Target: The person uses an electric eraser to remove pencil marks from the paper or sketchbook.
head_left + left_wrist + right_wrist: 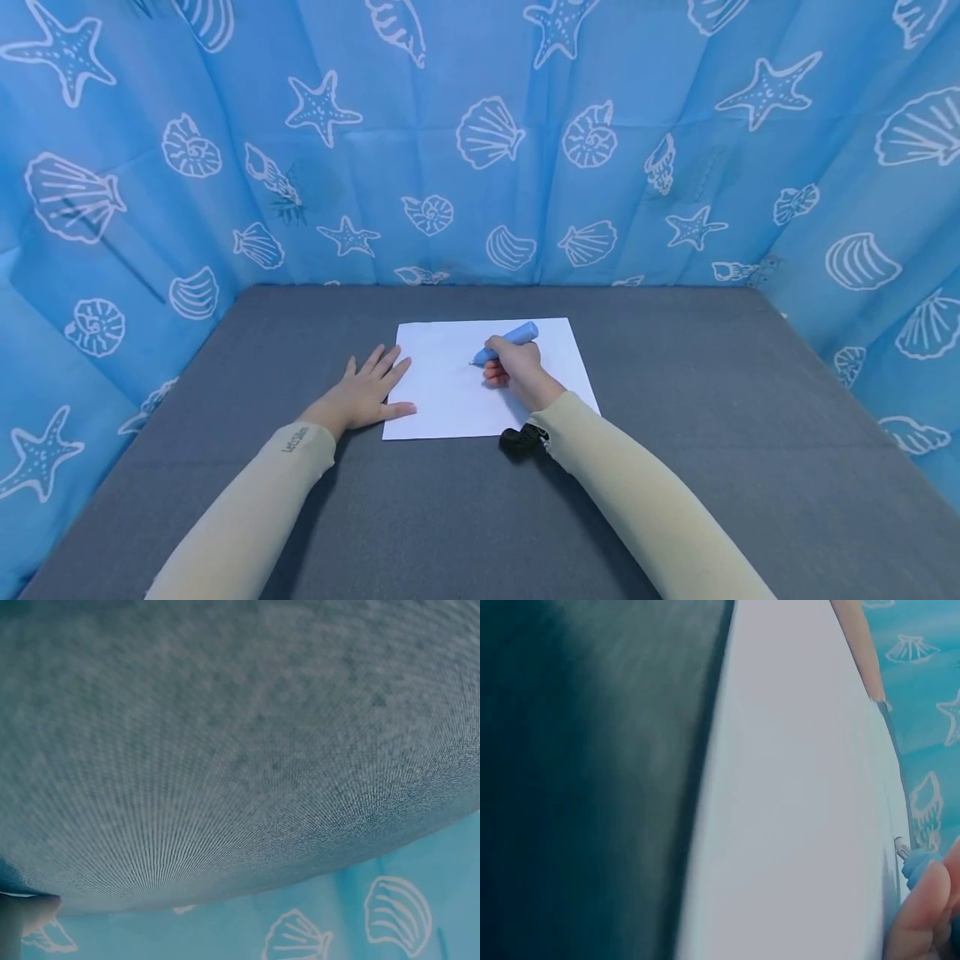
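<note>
A sheet of white paper [442,400] lies flat on the dark grey table. My right hand [521,371] grips a thick blue pen [521,332] over the paper's middle. The pen slants, its thin tip pointing down and left at the sheet; whether the tip touches is hard to tell. At the right edge of the right wrist view, fingers [922,900] pinch the blue pen [919,862] close behind its tip. My left hand [363,396] rests with spread, straight fingers across the paper's left edge. One fingertip [41,911] shows in the left wrist view.
The grey table [712,400] extends around the paper on all sides. A blue curtain [465,200] with white shells and starfish encloses its back and sides. A small black object [519,443] sits at the right wrist, by the paper's front edge.
</note>
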The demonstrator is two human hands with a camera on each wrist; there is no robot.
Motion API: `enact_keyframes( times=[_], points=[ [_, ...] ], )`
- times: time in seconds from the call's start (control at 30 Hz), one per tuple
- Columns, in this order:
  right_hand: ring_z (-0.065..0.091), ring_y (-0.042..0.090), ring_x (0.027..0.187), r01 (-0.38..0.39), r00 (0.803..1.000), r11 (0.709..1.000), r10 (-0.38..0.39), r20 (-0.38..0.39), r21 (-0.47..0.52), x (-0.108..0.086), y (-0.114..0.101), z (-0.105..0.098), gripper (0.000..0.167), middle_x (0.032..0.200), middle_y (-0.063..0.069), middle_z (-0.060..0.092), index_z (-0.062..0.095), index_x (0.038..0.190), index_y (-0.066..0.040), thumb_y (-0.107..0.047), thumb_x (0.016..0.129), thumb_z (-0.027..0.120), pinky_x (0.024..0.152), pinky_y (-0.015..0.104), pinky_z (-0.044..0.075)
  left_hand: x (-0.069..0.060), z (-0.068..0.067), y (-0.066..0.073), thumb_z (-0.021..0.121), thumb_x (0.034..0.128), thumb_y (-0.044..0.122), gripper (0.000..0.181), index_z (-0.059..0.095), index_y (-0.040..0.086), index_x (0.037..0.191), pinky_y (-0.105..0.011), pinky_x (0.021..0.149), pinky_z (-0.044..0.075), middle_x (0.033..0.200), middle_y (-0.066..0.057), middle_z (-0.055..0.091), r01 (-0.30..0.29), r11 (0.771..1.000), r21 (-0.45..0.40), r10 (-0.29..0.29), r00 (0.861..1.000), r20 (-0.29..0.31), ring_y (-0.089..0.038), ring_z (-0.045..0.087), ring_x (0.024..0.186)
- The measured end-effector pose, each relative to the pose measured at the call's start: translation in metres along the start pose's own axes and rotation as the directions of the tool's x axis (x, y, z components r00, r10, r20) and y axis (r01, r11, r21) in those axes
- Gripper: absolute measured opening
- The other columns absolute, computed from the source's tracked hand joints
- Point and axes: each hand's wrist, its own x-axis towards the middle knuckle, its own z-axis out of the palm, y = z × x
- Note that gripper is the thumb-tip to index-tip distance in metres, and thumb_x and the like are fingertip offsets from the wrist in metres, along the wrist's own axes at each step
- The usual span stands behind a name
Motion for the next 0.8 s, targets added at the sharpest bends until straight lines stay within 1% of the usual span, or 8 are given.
enact_keyframes(
  times=[0.1,0.33,0.4,0.5,0.57,0.63,0.73,0.8],
  points=[
    [0.055,0.009,0.046,0.001,1.0,1.0,-0.001,0.004,-0.005,0.001,0.0,-0.002,0.019,0.06,0.004,0.057,0.058,0.088,0.001,-0.018,0.091,0.061,0.046,0.021,0.049,0.0,0.0,0.0,0.041,0.0874,0.076,0.095,0.016,0.016,0.157,-0.069,0.107,-0.004,0.163,-0.011,0.003,-0.002,1.0,0.004,0.002,1.0,-0.001,-0.037,-0.005,0.147],
    [0.054,0.01,0.046,-0.013,0.993,1.0,0.012,0.121,0.008,0.003,0.003,0.009,0.019,0.06,0.004,0.056,0.06,0.083,0.001,-0.016,0.09,0.062,0.046,0.022,0.049,-0.002,-0.002,0.003,0.041,0.0888,0.073,0.094,0.014,0.015,0.157,-0.069,0.107,-0.003,0.163,-0.012,0.003,0.002,1.0,0.003,-0.002,1.0,0.009,-0.037,-0.005,0.147],
    [0.054,0.01,0.047,-0.022,0.99,0.999,0.018,0.137,0.024,0.004,0.002,0.006,0.024,0.06,0.004,0.056,0.059,0.082,0.0,-0.021,0.092,0.062,0.046,0.022,0.049,-0.002,-0.003,0.002,0.041,0.0886,0.074,0.094,0.014,0.015,0.157,-0.069,0.108,-0.003,0.163,-0.011,0.003,0.002,1.0,0.007,-0.002,1.0,0.006,-0.037,-0.005,0.147],
    [0.054,0.011,0.048,-0.042,0.985,0.999,0.037,0.166,0.027,0.006,-0.001,-0.004,0.033,0.06,0.004,0.056,0.059,0.081,-0.001,-0.031,0.094,0.063,0.048,0.023,0.05,-0.001,-0.001,0.002,0.041,0.0883,0.074,0.094,0.015,0.016,0.157,-0.069,0.108,-0.003,0.163,-0.011,0.003,0.002,1.0,0.006,-0.002,1.0,0.003,-0.037,-0.005,0.147],
    [0.056,0.011,0.05,-0.052,0.98,0.999,0.049,0.194,0.01,0.007,-0.003,-0.008,0.033,0.062,0.005,0.057,0.06,0.083,-0.001,-0.031,0.095,0.064,0.049,0.023,0.051,0.0,0.0,0.0,0.04,0.0881,0.075,0.094,0.014,0.016,0.157,-0.069,0.108,-0.003,0.163,-0.011,0.003,0.005,1.0,0.012,-0.005,1.0,0.002,-0.037,-0.005,0.147],
    [0.057,0.012,0.052,-0.057,0.974,0.998,0.057,0.221,-0.009,0.008,-0.004,-0.01,0.029,0.065,0.006,0.059,0.062,0.086,0.0,-0.028,0.094,0.064,0.051,0.024,0.052,0.0,0.0,0.0,0.039,0.0879,0.076,0.095,0.014,0.016,0.157,-0.069,0.108,-0.002,0.163,-0.011,0.003,0.009,1.0,0.021,-0.009,1.0,0.006,-0.037,-0.005,0.147],
    [0.059,0.012,0.052,-0.07,0.974,0.997,0.071,0.216,-0.013,0.01,-0.004,-0.01,0.022,0.066,0.007,0.061,0.063,0.089,0.002,-0.02,0.093,0.064,0.051,0.025,0.053,0.0,-0.001,0.001,0.037,0.0869,0.078,0.097,0.013,0.016,0.157,-0.068,0.108,-0.003,0.163,-0.011,0.002,0.013,0.999,0.032,-0.014,1.0,0.017,-0.037,-0.006,0.147],
    [0.059,0.012,0.05,-0.071,0.98,0.997,0.072,0.186,-0.009,0.012,-0.004,-0.01,0.02,0.064,0.006,0.06,0.063,0.088,0.002,-0.017,0.092,0.063,0.05,0.024,0.053,-0.001,-0.003,0.003,0.036,0.0863,0.079,0.098,0.013,0.014,0.157,-0.069,0.107,-0.003,0.163,-0.013,0.002,0.007,1.0,0.026,-0.007,1.0,0.019,-0.038,-0.006,0.147]
  ],
)
